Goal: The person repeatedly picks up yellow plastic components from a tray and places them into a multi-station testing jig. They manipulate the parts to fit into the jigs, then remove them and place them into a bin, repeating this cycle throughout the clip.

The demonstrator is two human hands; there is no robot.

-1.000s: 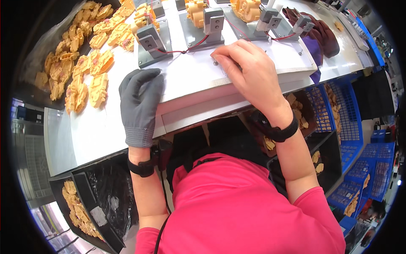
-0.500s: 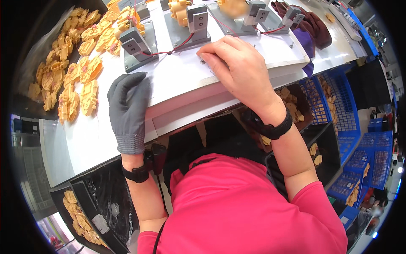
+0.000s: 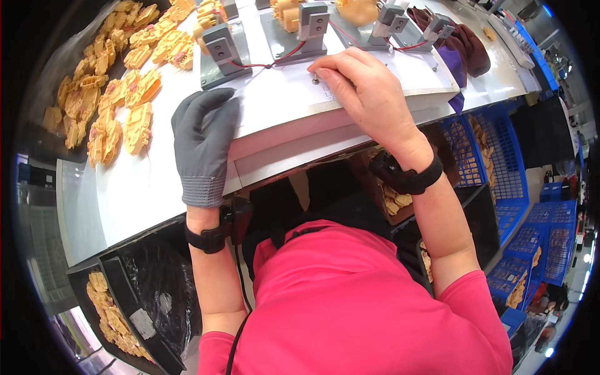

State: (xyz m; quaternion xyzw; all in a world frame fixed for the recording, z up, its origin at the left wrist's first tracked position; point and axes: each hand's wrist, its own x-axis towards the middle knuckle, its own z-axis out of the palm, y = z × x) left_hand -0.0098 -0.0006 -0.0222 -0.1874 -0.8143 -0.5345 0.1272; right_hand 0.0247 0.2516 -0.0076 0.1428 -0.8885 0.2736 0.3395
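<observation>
My left hand, in a grey knitted glove, rests at the left front edge of a white board. Its fingers curl towards the thumb, and whatever they may hold is hidden. My bare right hand lies over the board's front, fingers bent and thumb close to the index finger. A small metal screw stands in the board right beside its fingertips. Whether anything is between them I cannot make out. Grey metal fixtures joined by red wire stand beyond my hands, with yellow-orange plastic parts on them.
Many yellow plastic parts lie on the bench at left, beside a dark bin of more. Maroon and purple cloths lie at the right. Blue crates stand lower right. A black bin is lower left.
The whole view has shifted slightly, so the bench and both hands appear further right and higher. Against the board and the screw, my hands have hardly moved.
</observation>
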